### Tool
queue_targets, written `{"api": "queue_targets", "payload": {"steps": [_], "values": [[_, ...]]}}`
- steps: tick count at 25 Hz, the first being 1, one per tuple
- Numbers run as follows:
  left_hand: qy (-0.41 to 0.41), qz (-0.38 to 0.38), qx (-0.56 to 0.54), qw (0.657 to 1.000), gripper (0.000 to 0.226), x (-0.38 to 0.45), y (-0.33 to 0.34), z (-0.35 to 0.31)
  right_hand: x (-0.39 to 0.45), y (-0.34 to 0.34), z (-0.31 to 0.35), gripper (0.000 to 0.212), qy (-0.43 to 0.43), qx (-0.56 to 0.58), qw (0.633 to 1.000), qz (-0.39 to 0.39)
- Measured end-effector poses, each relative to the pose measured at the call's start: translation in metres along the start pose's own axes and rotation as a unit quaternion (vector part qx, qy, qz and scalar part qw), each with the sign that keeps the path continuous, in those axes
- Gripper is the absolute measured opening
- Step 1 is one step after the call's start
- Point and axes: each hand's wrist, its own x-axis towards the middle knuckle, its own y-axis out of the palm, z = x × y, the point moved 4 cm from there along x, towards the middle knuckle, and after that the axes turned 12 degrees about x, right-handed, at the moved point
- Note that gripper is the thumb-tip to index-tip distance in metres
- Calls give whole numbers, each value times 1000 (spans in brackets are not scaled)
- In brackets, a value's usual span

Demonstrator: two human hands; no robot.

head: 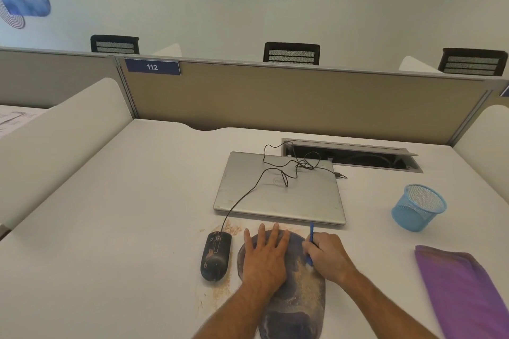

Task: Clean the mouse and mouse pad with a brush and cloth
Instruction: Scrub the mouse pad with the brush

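I am at a white desk (110, 215) in an office cubicle, with a tan partition (289, 102) behind it carrying a blue tag marked 112 (152, 67), and a wall with large grey lettering beyond. Three black chair backs show above the partition.

Looking down, my left hand (265, 256) lies flat with straight, spread fingers on the far part of the dark mouse pad (294, 311), pressing it to the desk. My right hand (329, 256) is curled around a blue brush (311, 237); its handle sticks up past my knuckles and its lower end meets the pad's right side. Sandy dust covers part of the pad near the brush and lies on the desk around the pad.

The black mouse (215, 256) sits just left of the pad, streaked with the same dust, its cable (248, 192) running up over a closed silver laptop (278, 190) that lies just beyond the pad. A purple cloth (462, 292) lies well to the right, apart from my hands. A blue mesh cup (418, 208) stands near the laptop's right edge, and an open cable tray (355, 157) is set in the desk behind.
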Motion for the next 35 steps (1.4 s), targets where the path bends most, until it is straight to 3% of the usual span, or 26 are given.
{"api": "queue_targets", "payload": {"steps": [3, 6, 9, 12, 15, 19, 26, 29, 35], "values": [[-3, -3, -5, 1000, 76, 0, 0, 1, 1, -3, -1, 34, 3, 18, 999, -31], [-5, -7, -11, 1000, 74, -1, 1, 1, 2, 1, 0, 32, 6, 9, 1000, -1], [-4, -10, -12, 1000, 75, -1, 0, 1, 2, -3, 0, 35, -4, 26, 999, -41], [-2, -8, -12, 1000, 75, -1, 1, 1, 0, 5, 1, 32, 7, -1, 1000, 3], [-1, -8, -18, 1000, 75, -1, 2, 2, 1, 2, 2, 35, -19, 23, 999, -27], [0, -4, -16, 1000, 74, 0, 1, 1, 0, 5, 3, 32, -6, -1, 1000, 9], [5, -64, -18, 998, 59, -5, -4, 7, -3, -19, -9, 28, 0, 59, 995, -80], [16, -76, -7, 997, 64, -8, -7, 4, -5, -27, -17, 21, 4, 62, 993, -99], [7, -71, 26, 997, 68, -8, 0, 2, -11, -27, -25, 25, 14, 10, 997, -74]]}}
